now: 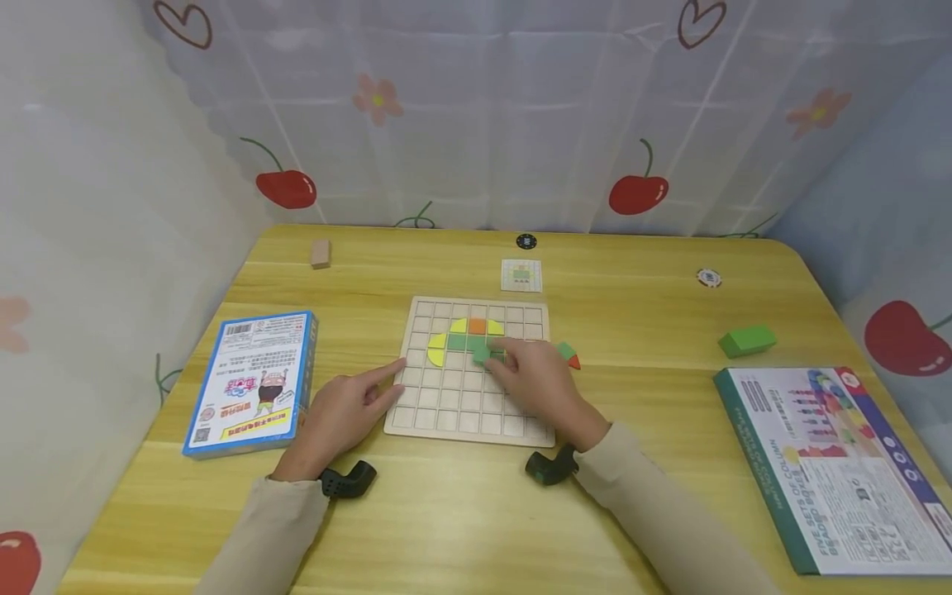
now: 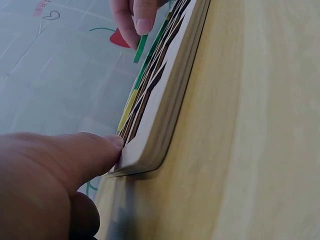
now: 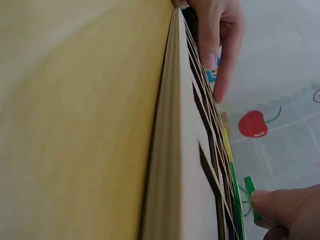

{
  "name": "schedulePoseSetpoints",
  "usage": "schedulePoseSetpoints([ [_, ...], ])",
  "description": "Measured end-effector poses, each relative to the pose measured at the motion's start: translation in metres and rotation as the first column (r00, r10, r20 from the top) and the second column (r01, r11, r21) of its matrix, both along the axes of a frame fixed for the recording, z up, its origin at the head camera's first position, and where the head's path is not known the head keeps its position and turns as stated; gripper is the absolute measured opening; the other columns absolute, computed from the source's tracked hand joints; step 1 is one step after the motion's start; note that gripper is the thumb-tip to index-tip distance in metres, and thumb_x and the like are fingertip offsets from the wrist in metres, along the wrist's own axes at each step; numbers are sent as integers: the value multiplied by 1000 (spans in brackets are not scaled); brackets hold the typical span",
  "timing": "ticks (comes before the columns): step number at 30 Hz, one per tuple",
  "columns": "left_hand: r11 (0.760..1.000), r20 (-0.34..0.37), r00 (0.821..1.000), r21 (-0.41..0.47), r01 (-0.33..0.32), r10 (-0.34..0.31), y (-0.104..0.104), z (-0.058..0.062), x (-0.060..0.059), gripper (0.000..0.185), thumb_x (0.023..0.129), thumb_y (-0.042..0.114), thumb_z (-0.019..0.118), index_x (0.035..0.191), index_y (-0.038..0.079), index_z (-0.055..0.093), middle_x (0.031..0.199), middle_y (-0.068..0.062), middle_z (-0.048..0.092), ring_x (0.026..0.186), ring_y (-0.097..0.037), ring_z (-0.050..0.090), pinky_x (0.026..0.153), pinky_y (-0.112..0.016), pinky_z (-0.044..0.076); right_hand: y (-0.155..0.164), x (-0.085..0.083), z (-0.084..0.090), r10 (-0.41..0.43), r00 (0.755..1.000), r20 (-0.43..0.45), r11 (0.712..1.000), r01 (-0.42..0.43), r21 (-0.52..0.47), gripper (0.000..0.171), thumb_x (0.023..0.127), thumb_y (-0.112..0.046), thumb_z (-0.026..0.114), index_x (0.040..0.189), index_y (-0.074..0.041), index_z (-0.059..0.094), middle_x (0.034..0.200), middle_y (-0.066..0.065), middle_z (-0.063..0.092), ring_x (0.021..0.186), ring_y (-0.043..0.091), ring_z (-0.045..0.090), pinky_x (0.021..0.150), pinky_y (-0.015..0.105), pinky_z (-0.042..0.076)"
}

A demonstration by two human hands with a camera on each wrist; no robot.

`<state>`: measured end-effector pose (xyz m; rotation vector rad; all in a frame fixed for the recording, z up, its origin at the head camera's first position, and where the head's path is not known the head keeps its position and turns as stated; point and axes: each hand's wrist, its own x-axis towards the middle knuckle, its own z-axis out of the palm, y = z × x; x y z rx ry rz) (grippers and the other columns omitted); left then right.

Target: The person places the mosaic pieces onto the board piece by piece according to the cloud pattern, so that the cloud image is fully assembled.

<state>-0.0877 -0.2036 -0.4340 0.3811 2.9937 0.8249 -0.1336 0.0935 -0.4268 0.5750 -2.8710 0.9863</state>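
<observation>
A wooden grid board lies in the middle of the table. On it sit an orange square tile, several yellow curved-edge tiles and a row of green tiles. My right hand pinches a green tile between thumb and fingers, just over the board's centre. That tile is tilted and apart from the board in the left wrist view. My left hand touches the board's left edge with extended index finger and thumb. Right of the board, a green tile and a red tile are partly hidden.
A small pattern card lies behind the board, near a black chip. At left are a blue-edged box and a wooden block. On the right lie a white chip, a green block and a large box.
</observation>
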Motion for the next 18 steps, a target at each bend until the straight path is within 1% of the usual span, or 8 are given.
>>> schedulePoseSetpoints([
  [3,1000,4,1000,3,-1,1,0,0,0,41,103,35,64,143,26,63,55,7,39,47,-9,29,47,-27,27,-8,2,-4,14,1000,-19,999,-13,36,30,98,-30,70,124,-16,75,54,-10,38,48,7,32,47,26,26],
  [7,1000,8,1000,-1,-7,7,0,-1,0,42,103,36,64,143,27,63,55,7,39,47,-9,29,47,-27,27,-11,3,-10,11,999,-46,998,-8,61,31,98,-28,69,127,-17,74,53,-10,41,49,7,35,46,26,27],
  [11,1000,3,1000,-9,-11,11,0,0,0,42,102,36,64,143,27,63,55,7,39,47,-9,29,47,-28,27,-11,4,-11,7,999,-51,999,-5,39,36,97,-27,70,132,-18,71,52,-9,39,48,7,34,46,27,26],
  [15,1000,-4,1000,-9,-6,6,0,0,0,42,102,37,64,143,26,63,54,7,40,46,-9,29,47,-28,28,2,0,-4,-1,1000,-19,1000,1,16,33,98,-26,69,130,-18,72,53,-9,37,48,7,32,46,27,27],
  [18,1000,1,1000,-8,-3,3,0,0,0,42,102,37,64,143,26,63,54,8,38,46,-8,28,47,-27,27,23,-7,8,-3,999,39,1000,2,23,30,98,-25,70,127,-18,73,55,-7,40,49,10,36,49,29,31],
])
